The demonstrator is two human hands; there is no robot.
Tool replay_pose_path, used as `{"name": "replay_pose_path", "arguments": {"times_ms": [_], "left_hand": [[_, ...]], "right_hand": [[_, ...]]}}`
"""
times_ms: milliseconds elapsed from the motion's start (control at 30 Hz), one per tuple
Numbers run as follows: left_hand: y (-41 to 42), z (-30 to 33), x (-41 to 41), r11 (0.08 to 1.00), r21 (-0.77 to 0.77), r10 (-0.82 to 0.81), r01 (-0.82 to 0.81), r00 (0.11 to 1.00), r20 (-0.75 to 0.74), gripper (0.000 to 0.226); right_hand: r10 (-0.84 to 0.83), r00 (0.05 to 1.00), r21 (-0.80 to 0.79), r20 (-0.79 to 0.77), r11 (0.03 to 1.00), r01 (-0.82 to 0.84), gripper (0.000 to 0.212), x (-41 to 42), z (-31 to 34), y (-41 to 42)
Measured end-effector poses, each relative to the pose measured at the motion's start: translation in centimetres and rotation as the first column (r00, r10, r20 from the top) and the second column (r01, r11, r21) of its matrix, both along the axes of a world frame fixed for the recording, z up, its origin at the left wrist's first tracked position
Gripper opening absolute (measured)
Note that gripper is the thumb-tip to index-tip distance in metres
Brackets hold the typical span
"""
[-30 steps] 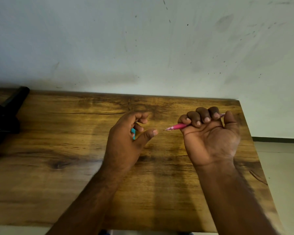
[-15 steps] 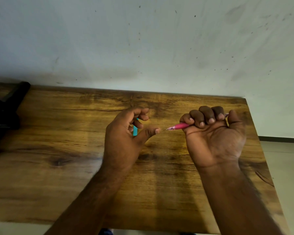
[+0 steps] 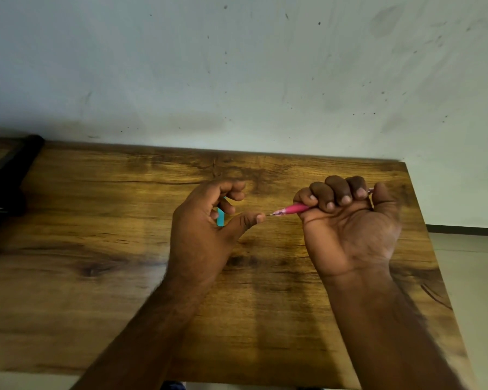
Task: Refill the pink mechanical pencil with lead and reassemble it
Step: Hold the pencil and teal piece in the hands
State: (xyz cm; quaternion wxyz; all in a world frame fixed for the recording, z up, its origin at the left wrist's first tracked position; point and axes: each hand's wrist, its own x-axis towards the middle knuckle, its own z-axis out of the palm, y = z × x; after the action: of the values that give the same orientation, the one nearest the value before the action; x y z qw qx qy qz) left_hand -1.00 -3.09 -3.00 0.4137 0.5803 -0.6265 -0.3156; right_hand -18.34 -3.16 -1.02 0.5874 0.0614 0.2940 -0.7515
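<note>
Right hand [image 3: 350,220] fists pink mechanical pencil [image 3: 292,209], centre frame; left hand [image 3: 206,220] curls round teal lead case [image 3: 221,216], thumb at tip. Risk: thumb pressure snaps protruding lead.

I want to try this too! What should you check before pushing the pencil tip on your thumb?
1. Right hand grips the pink pencil firmly: ok.
2. Tip points at the left thumb: ok.
3. Tip touching the thumb: cannot tell, very close.
4. Left hand holds the blue lead case: ok.
5. Lead showing at the tip: cannot tell.
6. Hands over the wooden table: ok.
</note>
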Motion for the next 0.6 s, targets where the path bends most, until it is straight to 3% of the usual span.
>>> {"name": "replay_pose_path", "arguments": {"times_ms": [100,600], "left_hand": [[0.04,-0.01,-0.02,1.000,-0.002,-0.001,0.001,1.000,-0.003,0.054],[0.04,-0.02,-0.05,1.000,0.002,-0.005,0.005,1.000,-0.012,0.051]], "right_hand": [[0.039,0.997,-0.123,0.069,0.992,-0.030,0.042,-0.21,0.74,0.13],[0.064,0.997,-0.117,0.035,0.991,-0.059,0.044,0.20,0.91,0.03]]}}
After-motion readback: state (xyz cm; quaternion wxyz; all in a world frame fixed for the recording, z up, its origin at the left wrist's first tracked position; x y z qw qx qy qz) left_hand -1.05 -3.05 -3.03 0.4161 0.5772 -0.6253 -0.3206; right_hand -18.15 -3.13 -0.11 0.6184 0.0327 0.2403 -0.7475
